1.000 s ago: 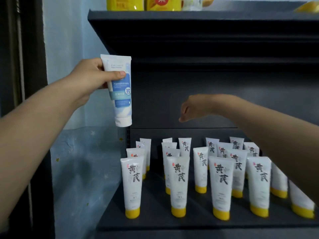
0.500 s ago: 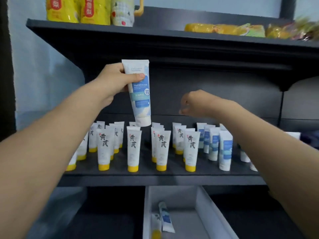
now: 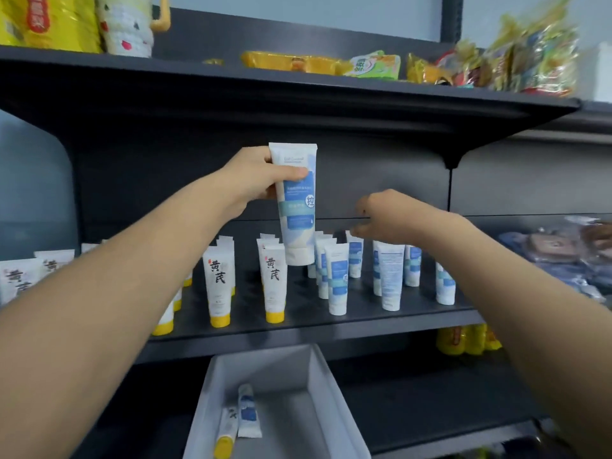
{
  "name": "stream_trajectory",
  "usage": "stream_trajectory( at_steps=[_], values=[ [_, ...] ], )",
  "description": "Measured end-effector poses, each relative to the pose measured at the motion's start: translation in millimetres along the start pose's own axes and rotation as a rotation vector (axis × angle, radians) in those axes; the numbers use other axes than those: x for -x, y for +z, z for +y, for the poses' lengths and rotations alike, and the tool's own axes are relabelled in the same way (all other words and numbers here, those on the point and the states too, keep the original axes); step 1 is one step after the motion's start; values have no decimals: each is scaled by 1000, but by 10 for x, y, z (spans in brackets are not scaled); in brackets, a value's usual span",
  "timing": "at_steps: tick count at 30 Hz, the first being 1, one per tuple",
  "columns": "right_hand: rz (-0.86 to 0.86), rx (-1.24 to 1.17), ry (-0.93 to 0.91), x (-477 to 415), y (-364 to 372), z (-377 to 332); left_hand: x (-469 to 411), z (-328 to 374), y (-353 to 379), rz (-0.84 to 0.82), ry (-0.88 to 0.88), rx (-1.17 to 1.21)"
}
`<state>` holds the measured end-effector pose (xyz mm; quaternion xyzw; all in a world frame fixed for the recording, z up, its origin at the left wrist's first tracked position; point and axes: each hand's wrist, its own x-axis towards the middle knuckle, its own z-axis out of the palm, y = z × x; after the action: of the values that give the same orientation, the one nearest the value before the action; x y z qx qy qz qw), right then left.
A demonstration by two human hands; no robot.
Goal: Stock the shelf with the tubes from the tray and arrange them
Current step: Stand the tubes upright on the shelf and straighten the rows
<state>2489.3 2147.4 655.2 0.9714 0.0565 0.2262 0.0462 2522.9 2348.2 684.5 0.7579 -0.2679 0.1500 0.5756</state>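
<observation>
My left hand grips a white-and-blue tube by its crimped top, cap down, above the dark shelf. Yellow-capped white tubes stand on the shelf's left half, and blue-and-white tubes stand on the right half. My right hand hovers over the blue tubes with fingers curled downward; whether it holds anything is hidden. Below the shelf a grey tray holds a yellow-capped tube and a blue tube lying flat.
The upper shelf carries yellow packets, a mug and snack bags. Dark wrapped goods lie on the neighbouring shelf to the right. Yellow packs sit below right. A pale wall is at far left.
The view has swung right and pulled back, so the blue tubes and the tray have come into sight. My left hand still holds the tube; my right hand has dropped toward the blue tubes.
</observation>
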Motion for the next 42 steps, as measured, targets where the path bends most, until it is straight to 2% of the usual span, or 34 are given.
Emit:
stream_trajectory(
  at_steps=[8, 14, 21, 29, 38, 42],
  values=[
    [-35, 89, 97, -82, 263, 781, -632, -57, 643, -106, 23, -8],
    [-9, 89, 151, -464, 343, 1327, -1257, -36, 960, -146, 87, 48],
    [1, 99, 163, -970, 518, 1793, -1904, -218, 1197, -166, 105, -7],
    [-41, 78, 94, -1466, 747, 2055, -2415, -425, 1478, -17, 115, -56],
    [-80, 146, -87, -2056, 1007, 2421, -2991, -850, 1775, -111, 33, -322],
    [-92, 144, -152, -2294, 1112, 2613, -3199, -1041, 1900, -146, -14, -365]
  ],
)
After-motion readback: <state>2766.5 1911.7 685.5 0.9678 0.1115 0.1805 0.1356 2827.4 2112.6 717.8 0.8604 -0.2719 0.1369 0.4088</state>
